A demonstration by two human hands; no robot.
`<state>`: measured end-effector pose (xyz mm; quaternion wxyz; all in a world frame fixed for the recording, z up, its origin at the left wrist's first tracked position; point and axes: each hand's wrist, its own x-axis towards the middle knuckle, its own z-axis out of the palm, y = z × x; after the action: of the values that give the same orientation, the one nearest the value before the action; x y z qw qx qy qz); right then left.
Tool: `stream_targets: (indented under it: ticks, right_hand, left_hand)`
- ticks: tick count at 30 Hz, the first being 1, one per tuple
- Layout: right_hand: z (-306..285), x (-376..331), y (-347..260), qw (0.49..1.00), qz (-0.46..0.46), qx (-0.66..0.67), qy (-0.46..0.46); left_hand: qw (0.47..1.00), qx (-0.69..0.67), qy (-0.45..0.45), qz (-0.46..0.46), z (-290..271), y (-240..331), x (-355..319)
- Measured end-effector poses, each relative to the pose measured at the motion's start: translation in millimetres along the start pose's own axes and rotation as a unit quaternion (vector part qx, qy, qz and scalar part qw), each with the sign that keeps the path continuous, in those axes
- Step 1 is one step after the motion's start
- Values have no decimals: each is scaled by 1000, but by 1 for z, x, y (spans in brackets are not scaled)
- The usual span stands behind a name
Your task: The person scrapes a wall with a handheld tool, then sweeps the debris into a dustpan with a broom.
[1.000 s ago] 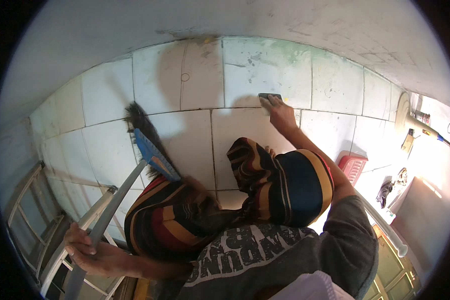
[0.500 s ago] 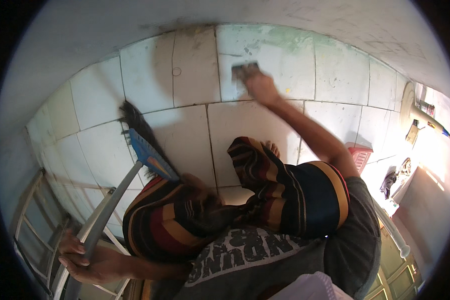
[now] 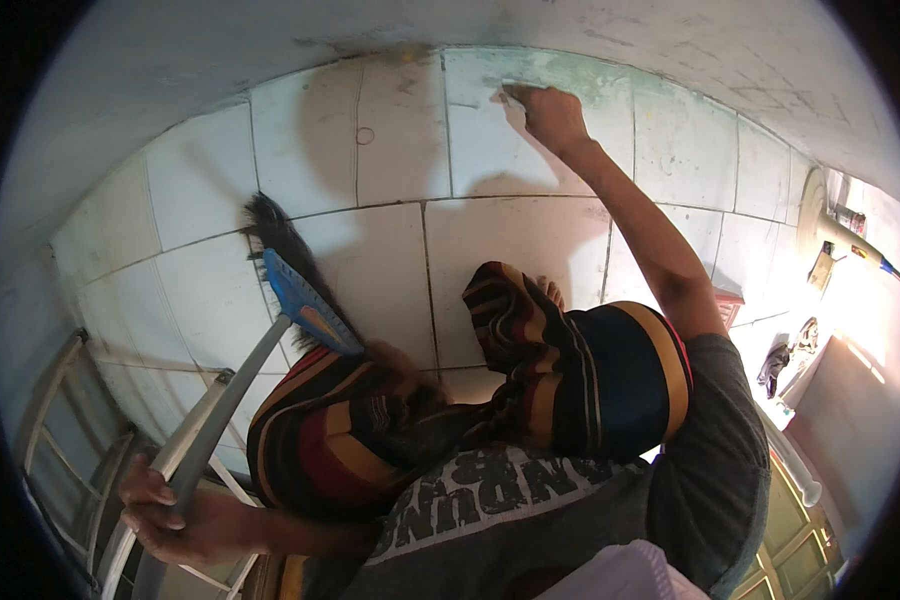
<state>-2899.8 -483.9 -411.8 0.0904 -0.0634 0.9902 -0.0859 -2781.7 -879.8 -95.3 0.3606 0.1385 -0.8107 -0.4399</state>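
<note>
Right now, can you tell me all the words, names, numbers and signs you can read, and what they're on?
Shirt: big pale block letters on dark grey; I won't copy the words out.
Broom: blue head with an orange patch; any letters are too small to read.
Small things at the right: too small and glary to read.
Tiles: a ring mark and smudges, no letters I can make out.

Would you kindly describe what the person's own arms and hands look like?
The left hand and the right hand are bare, without gloves. A short, dark grey T-shirt sleeve on the right leaves the right forearm uncovered; the left forearm is uncovered too, but the sleeve on that side cannot be made out. No watch or bracelet shows.
</note>
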Motion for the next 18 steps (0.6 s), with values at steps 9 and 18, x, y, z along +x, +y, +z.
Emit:
stream_targets:
  ticks: [9, 18]
  right_hand:
    - [1, -1, -7, 999, 19, -37, 1]
    - [-4, 7, -3, 998, 25, -49, -11]
  left_hand:
    - [999, -21, -28, -2, -1, 2, -6]
    - [998, 8, -61, 26, -1, 3, -11]
